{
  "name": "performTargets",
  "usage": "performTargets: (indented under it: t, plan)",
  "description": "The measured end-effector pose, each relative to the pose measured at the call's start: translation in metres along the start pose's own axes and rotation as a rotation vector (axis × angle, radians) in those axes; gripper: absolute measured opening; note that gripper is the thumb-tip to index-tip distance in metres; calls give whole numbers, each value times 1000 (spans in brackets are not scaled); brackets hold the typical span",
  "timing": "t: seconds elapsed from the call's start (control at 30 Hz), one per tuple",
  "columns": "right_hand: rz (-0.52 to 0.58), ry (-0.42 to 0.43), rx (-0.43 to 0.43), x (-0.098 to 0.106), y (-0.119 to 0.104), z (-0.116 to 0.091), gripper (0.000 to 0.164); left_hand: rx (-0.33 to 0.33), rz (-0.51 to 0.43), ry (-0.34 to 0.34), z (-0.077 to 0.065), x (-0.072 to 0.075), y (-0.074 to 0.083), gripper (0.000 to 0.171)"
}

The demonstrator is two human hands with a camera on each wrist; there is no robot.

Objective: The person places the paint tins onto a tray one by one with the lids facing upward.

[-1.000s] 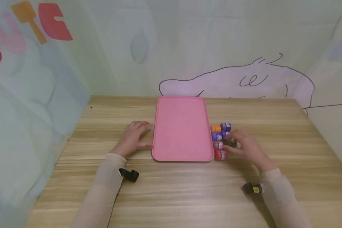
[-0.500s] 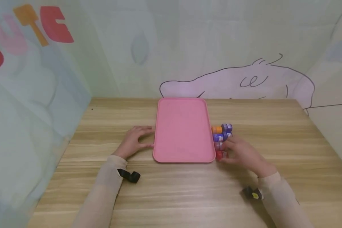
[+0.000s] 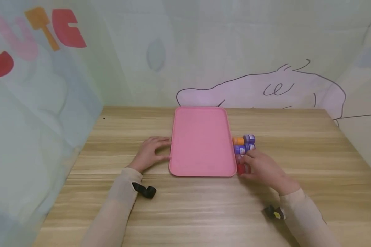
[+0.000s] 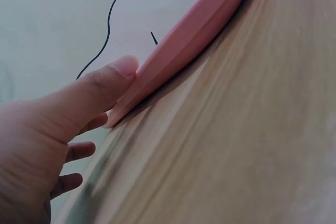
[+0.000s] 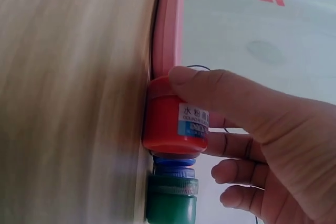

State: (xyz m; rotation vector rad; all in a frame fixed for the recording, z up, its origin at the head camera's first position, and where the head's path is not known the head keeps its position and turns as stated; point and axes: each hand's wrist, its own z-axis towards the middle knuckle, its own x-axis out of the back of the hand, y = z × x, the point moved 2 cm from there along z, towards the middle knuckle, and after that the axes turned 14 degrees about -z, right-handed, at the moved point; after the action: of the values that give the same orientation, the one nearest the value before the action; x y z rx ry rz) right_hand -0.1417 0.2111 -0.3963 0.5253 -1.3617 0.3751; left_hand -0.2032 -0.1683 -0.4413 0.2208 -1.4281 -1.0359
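Note:
A pink tray lies flat on the table. My left hand is at its left side, fingers spread, thumb and fingertips touching the rim. At the tray's near right corner my right hand pinches a red gouache jar lying on its side, thumb across its lid end. Beyond it lies a dark red jar, partly covered by the fingers. A green jar shows in the right wrist view; the hand hides it in the head view.
Farther along the tray's right edge lie a blue jar, an orange jar, a purple jar and a dark blue jar. A printed cloth stands behind the wooden table.
My right hand has left the dark green jar beside the row and come nearer, down to the red jar. My left hand stays at the tray. The view has shifted slightly.

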Motion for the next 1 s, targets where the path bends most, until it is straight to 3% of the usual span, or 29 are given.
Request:
performTargets:
  t: [0.2,0.57,1.0]
  plan:
    - [-50,23,23,-1,-2,1,35,-16,-18,-6,1,-3,0,56]
    - [-102,26,63,-2,-3,1,36,42,-68,-34,0,-4,1,56]
    - [-15,-70,-18,5,-3,-1,34,3,-55,-27,0,-4,2,57]
